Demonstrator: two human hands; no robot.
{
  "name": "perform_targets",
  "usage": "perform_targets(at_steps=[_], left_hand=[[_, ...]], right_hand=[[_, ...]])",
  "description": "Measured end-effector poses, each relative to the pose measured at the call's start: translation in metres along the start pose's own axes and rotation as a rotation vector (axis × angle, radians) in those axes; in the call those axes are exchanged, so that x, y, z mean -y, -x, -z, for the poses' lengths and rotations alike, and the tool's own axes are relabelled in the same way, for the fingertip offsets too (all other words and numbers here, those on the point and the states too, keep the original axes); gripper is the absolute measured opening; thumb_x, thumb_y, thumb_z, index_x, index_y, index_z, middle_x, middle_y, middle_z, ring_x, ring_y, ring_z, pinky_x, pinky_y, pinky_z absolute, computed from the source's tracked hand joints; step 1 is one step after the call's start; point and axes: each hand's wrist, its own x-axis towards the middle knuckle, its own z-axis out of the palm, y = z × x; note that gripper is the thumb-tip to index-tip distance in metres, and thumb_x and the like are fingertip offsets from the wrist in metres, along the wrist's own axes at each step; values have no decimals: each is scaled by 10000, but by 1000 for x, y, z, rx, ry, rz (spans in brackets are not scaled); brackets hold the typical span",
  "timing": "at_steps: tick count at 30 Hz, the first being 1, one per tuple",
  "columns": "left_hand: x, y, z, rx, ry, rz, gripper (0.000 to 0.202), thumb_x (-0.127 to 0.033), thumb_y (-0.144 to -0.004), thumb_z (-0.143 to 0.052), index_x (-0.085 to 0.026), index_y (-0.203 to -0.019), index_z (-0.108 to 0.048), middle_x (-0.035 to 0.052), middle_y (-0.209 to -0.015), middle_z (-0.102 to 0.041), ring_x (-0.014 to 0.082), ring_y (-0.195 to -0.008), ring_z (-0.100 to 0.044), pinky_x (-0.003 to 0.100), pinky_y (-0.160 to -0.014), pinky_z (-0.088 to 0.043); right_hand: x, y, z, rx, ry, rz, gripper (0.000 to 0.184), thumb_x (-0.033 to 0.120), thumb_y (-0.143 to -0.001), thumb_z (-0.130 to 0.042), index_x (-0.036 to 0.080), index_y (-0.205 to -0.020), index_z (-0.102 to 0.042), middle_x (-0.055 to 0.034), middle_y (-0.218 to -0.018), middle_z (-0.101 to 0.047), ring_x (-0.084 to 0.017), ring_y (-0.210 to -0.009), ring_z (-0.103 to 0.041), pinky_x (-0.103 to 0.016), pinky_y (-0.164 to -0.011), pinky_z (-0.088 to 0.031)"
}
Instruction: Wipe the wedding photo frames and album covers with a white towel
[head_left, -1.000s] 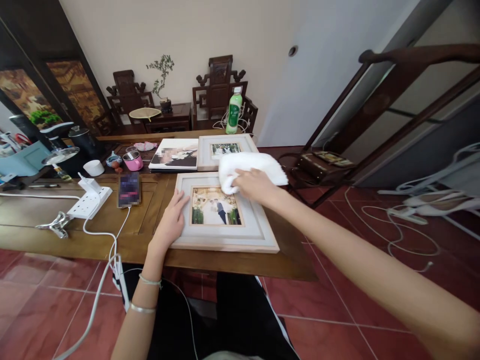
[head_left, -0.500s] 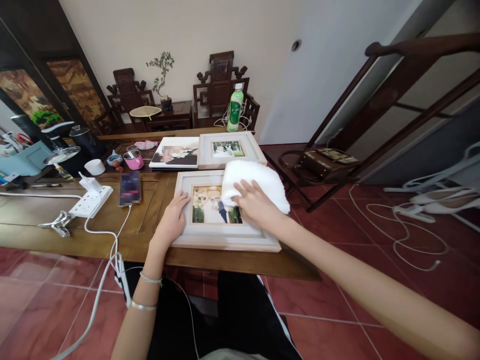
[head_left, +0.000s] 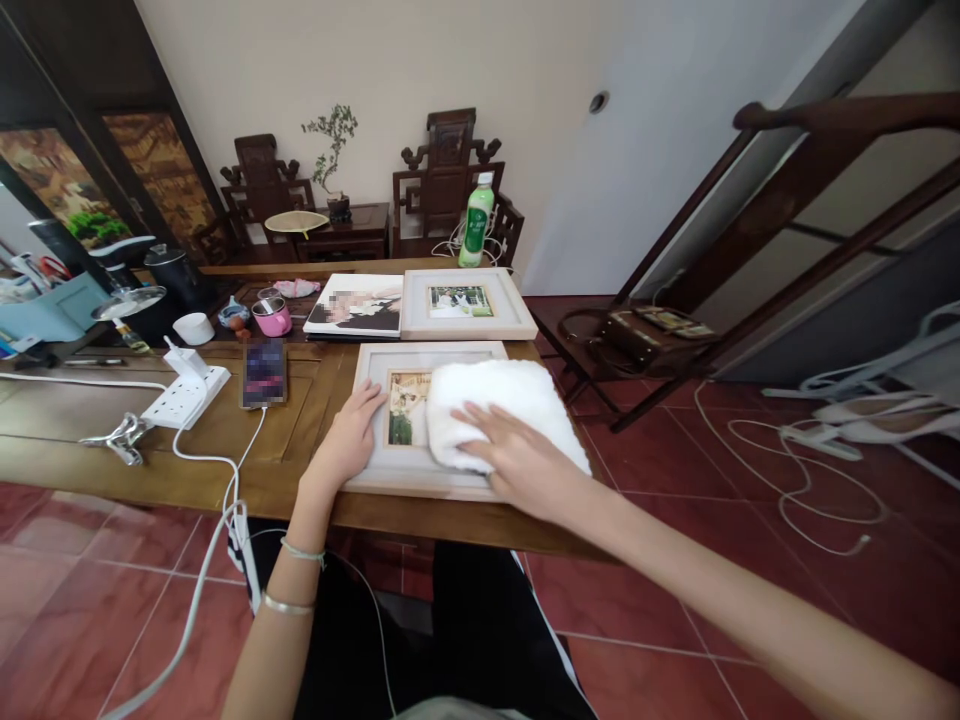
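A pale wooden picture frame (head_left: 401,480) with a light mat and a photo lies flat near the table's front edge. My left hand (head_left: 352,430) rests on its left border, fingers stretched over the top surface. Bunched on the frame's right half is a fluffy white towel (head_left: 517,400), which hides part of the photo and the right border. My right hand (head_left: 514,455) presses down on this towel and grips it, fingers pointing left.
Behind lie another framed photo (head_left: 469,325) and a photo panel (head_left: 356,305), with a green bottle (head_left: 476,225) beyond. To the left are a phone (head_left: 264,375), a power strip (head_left: 187,395) with cables, and a pink cup (head_left: 272,318). A bag (head_left: 652,335) sits on a chair at right.
My right hand has drawn the towel down toward me, covering more of the photo and uncovering the frame's upper right border. My left hand stays on the left border.
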Motion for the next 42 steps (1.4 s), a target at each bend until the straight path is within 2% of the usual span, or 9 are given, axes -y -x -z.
perform_targets(at_steps=[4,8,11,15,21,26,32,36,42], left_hand=[[2,1,0,5,8,-14,579,18,-784,-323,-113,-1319,-504,142,-1458,-420,249,-1421,-260,532,-1140,-260],[5,0,-1,-22,20,-34,571,15,-785,-331,-131,-1304,-519,138,-1440,-446,240,-1414,-278,518,-1144,-264],[6,-1,-2,-45,22,-52,550,7,-784,-341,-119,-1280,-542,142,-1414,-476,237,-1404,-303,486,-1157,-259],[6,-1,-4,-61,21,-40,555,3,-780,-354,-137,-1281,-546,130,-1410,-486,241,-1395,-323,498,-1146,-279],[1,-2,-3,-37,-21,-5,531,-35,-827,-328,-79,-1330,-491,165,-1447,-430,252,-1406,-296,499,-1138,-290],[2,-3,-2,-12,-52,-15,510,-56,-844,-335,-81,-1330,-489,165,-1452,-423,259,-1402,-302,508,-1141,-276],[7,-3,-1,-23,-32,-74,517,-71,-848,-368,-140,-1348,-480,133,-1451,-435,241,-1402,-305,488,-1150,-274],[8,-3,-2,-31,-17,-69,502,-83,-864,-349,-147,-1343,-487,128,-1446,-442,239,-1400,-310,490,-1153,-267],[8,-2,-8,-85,-36,-34,502,-71,-847,-357,-115,-1327,-497,151,-1491,-365,261,-1422,-254,493,-1156,-252]], right_hand=[[-45,-40,-8,-64,95,-69,584,-29,-658,-464,114,-1202,-620,-169,-1512,-317,-331,-1402,-238,-550,-1113,-242],[-53,-66,-4,-23,207,-130,561,-12,-721,-454,102,-1256,-581,-190,-1473,-380,-376,-1394,-231,-611,-1080,-222],[-30,-62,0,72,191,-109,563,-28,-744,-420,105,-1268,-580,-196,-1458,-400,-392,-1377,-263,-610,-1067,-245],[16,-25,15,209,39,-59,611,-47,-700,-427,133,-1258,-598,-183,-1437,-434,-385,-1362,-308,-587,-1057,-305],[51,9,33,220,-189,58,671,-43,-639,-418,266,-1195,-632,-53,-1405,-504,-267,-1306,-437,-479,-1070,-368],[7,-34,3,91,-14,12,637,-42,-676,-446,155,-1264,-588,-140,-1497,-354,-323,-1401,-247,-576,-1117,-203],[-45,-90,-11,-31,178,-86,562,9,-771,-433,117,-1313,-536,-149,-1525,-292,-402,-1408,-155,-690,-1056,-166],[-24,-80,-7,74,154,-51,580,-21,-744,-421,119,-1289,-563,-136,-1523,-298,-422,-1401,-159,-691,-1050,-192],[31,-20,26,318,-97,59,642,-74,-683,-397,191,-1224,-618,-81,-1503,-350,-348,-1412,-193,-602,-1082,-278]])
